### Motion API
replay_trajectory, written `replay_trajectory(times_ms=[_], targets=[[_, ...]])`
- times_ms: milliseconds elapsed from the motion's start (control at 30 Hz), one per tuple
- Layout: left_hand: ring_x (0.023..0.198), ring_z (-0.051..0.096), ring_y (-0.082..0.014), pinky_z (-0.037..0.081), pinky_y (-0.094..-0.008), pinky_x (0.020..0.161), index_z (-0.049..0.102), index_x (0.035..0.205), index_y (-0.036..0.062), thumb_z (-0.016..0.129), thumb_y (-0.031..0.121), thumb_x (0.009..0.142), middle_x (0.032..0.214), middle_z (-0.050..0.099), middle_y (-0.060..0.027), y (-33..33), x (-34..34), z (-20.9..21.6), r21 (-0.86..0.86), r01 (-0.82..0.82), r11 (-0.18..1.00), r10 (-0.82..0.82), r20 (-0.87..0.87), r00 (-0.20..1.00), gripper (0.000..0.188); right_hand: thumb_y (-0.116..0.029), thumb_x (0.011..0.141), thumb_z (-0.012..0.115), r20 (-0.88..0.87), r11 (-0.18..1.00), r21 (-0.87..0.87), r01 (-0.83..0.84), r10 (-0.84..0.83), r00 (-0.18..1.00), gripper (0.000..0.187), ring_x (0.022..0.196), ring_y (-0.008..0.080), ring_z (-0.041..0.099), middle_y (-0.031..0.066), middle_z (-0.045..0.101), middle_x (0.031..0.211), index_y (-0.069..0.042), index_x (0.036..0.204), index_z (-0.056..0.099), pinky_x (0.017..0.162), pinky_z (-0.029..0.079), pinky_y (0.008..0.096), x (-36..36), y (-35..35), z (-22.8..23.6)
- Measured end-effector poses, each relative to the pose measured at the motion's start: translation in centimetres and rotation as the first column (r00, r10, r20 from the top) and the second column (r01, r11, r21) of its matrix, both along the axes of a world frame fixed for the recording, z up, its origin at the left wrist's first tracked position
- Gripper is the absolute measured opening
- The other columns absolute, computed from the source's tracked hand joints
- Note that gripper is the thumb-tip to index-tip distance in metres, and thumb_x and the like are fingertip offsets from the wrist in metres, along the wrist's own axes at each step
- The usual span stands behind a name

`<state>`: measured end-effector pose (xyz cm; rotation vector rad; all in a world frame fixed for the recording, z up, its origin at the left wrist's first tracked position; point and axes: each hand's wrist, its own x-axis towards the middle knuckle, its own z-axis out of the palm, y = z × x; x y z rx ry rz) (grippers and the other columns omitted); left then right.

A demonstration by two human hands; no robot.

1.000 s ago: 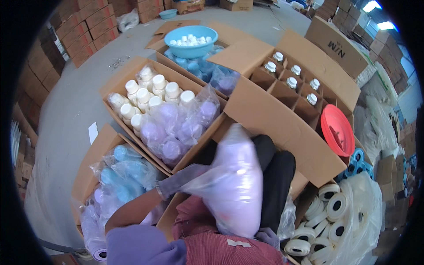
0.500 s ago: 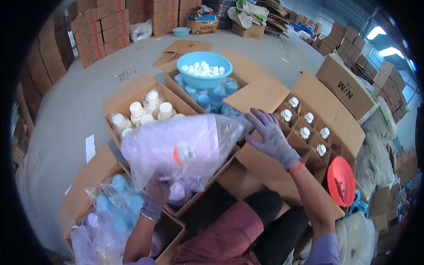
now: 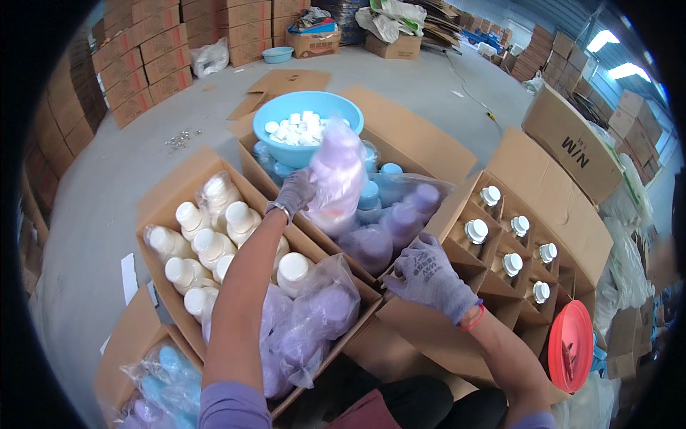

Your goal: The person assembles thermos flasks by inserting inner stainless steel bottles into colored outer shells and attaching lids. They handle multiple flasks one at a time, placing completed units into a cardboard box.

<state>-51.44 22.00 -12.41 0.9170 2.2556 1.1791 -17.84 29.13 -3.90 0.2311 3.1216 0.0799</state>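
Over the far box, my left hand (image 3: 296,194) is closed on a purple bottle (image 3: 336,179) in clear plastic wrap, slightly blurred. Several more purple bottles (image 3: 401,222) in clear film lie in that box beside blue bottles (image 3: 369,194). My right hand (image 3: 434,277) has its fingers curled at the edge of a cardboard flap (image 3: 421,332), on the near side of the divided box. Below my left forearm, the middle box holds cream bottles (image 3: 210,247) and bagged purple bottles (image 3: 314,322).
A blue basin (image 3: 266,118) of white caps sits on the far box. White-capped bottles (image 3: 511,263) stand in the divided box (image 3: 572,193), with a red basin (image 3: 568,357) at its right. Bagged blue bottles (image 3: 168,372) fill a box at lower left. Stacked cartons (image 3: 161,46) stand behind.
The large bag of purple bottles no longer covers the cream bottles. My left hand has moved up and forward with a purple bottle. My right hand has lowered and closed at the flap.
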Motion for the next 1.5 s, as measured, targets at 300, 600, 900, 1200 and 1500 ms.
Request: replay_trajectory(times_ms=[300,600,900,1200,1500], targets=[[0.105,0.069,-0.03,0.053,-0.0481,0.091,0.066,0.123,0.0103,0.06,0.027,0.091,0.108,0.073,-0.0128,2.9,-1.5,-11.9,-0.509,0.0,0.861,-0.407,-0.687,0.602,0.037,-0.046,0.087,0.057,-0.075,0.993,-0.112,-0.037,0.028,0.997,0.042,0.094,0.0282,0.06,0.0112,0.065,0.082,-0.008,0.076,0.072,0.109,0.031,0.0474,0.1,0.1,0.2],[0.119,0.06,-0.0362,0.048,-0.0458,0.099,0.059,0.13,0.0081,0.062,0.035,0.088,0.131,0.061,-0.0172,16.4,0.3,-5.9,-0.31,0.08,0.947,-0.222,-0.457,0.861,0.05,-0.032,0.076,0.07,-0.29,0.989,-0.08,-0.126,0.097,0.952,0.025,0.081,0.0283,0.058,0.01,0.059,0.077,-0.009,0.073,0.062,0.098,0.039,0.0526,0.3,-0.3,0.4],[0.129,0.047,-0.042,0.041,-0.0446,0.108,0.033,0.147,0.0014,0.08,0.047,0.071,0.143,0.044,-0.0282,18.4,4.6,-10.8,-0.204,-0.145,0.968,0.096,-0.233,0.968,0.1,-0.04,0.084,0.062,-0.15,0.982,-0.181,-0.054,0.027,0.988,0.034,0.091,0.0302,0.057,0.012,0.06,0.083,-0.007,0.078,0.065,0.104,0.036,0.0485,0.6,-0.1,0.1],[0.126,0.049,-0.0286,0.042,-0.0373,0.105,0.031,0.147,-0.0015,0.077,0.039,0.082,0.136,0.049,-0.0183,4.9,11.0,10.0,0.549,0.098,0.83,-0.27,0.243,0.932,0.089,-0.039,0.088,0.065,-0.42,0.733,-0.68,0.024,-0.416,0.806,0.057,0.117,0.0415,0.053,0.0266,0.052,0.129,0.003,0.125,0.056,0.105,0.04,0.0468,-0.4,0.1,0.0],[0.114,0.059,-0.0263,0.047,-0.0374,0.1,0.059,0.128,0.004,0.048,0.034,0.098,0.125,0.062,-0.0137,6.2,7.0,1.2,0.49,0.132,0.862,-0.407,0.512,0.757,0.044,-0.031,0.09,0.063,-0.377,0.964,-0.265,0.014,-0.117,0.919,0.03,0.105,0.037,0.064,0.0328,0.027,0.152,-0.012,0.112,0.067,0.1,0.044,0.0497,-0.9,-0.3,-0.1]])
